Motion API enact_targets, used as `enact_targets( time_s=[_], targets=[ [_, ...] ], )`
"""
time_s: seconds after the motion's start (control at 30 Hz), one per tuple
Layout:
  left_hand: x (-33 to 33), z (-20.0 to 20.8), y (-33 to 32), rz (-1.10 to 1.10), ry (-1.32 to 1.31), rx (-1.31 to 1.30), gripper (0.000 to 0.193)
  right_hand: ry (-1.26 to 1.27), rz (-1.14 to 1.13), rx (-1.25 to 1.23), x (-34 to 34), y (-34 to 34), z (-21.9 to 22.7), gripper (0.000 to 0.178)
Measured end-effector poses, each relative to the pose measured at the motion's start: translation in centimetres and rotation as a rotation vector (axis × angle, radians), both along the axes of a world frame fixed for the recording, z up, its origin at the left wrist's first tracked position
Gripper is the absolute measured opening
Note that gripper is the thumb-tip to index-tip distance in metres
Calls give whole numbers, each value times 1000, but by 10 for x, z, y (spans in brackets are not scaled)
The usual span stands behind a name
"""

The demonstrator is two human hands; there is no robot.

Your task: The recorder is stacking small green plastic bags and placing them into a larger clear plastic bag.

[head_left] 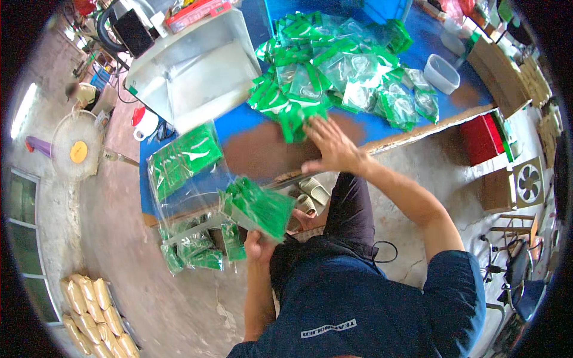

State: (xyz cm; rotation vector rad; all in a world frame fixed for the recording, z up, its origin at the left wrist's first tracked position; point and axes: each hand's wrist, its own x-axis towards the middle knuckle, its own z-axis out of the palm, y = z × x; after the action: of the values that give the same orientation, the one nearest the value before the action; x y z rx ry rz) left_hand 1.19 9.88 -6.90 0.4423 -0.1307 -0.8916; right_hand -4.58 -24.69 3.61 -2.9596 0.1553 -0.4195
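Note:
Low in front of my body, my left hand (259, 247) is closed around the bottom of a stack of green-and-clear plastic packets (259, 206). My right hand (334, 145) reaches over the table's front part, fingers stretched and thumb apart. Its fingertips meet a green packet (293, 123), blurred by motion, at the near side of a big heap of similar packets (334, 59). To the left, a clear plastic bag (186, 156) with green packets inside lies on the blue table (242, 122). More bagged packets (200, 246) hang by the table's near left edge.
A white tray-like bin (209, 74) stands at the back left, with a white-and-red jug (145, 124) beside it. On the right are a clear plastic tub (441, 74), a red box (480, 140) and a fan (529, 182). Another person (83, 94) is far left.

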Motion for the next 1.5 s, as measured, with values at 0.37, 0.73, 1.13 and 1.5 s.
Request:
enact_targets(
  time_s=[0.37,0.73,1.13,1.5],
  targets=[
    [12,-19,-18,-11,16,30,51,-97,-89,866,28,59,40,52],
    [-14,34,1,131,265,-34,60,-309,114,144,-10,78,3,50],
    [-7,41,-11,107,153,-10,40,1,-123,5,96,32,-4,104],
    [-4,43,-18,76,102,-173,59,-35,98,1225,12,111,34,25]
  ],
)
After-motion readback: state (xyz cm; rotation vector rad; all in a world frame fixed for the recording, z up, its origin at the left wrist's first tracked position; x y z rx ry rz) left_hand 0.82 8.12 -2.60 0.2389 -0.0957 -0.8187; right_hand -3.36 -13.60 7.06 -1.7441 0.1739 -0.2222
